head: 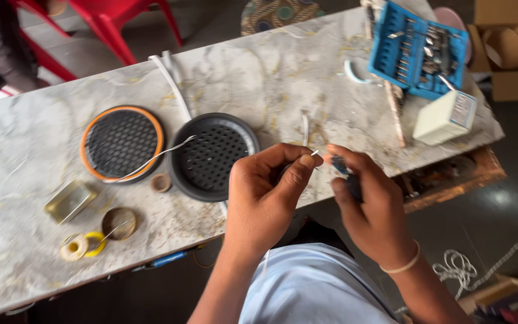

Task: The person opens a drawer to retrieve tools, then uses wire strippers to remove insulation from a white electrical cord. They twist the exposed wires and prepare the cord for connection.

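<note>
My left hand [268,192] pinches the end of a thin white wire [315,153] between thumb and forefinger, just in front of the table edge. My right hand [370,201] is closed around a small dark tool with a blue part [341,167], its tip close to the wire end. Both hands hover over the near edge of the marble table [31,150]. A black round speaker frame [211,156] lies just left of my left hand, and another thin wire [157,157] runs across it.
A black mesh grille with an orange rim [122,143] lies further left. Solder spool [82,246], a small round tin [119,223] and a clear packet [69,201] sit near the front left. A blue tool case [418,48] and a white box [445,117] are at right. Red chairs stand behind.
</note>
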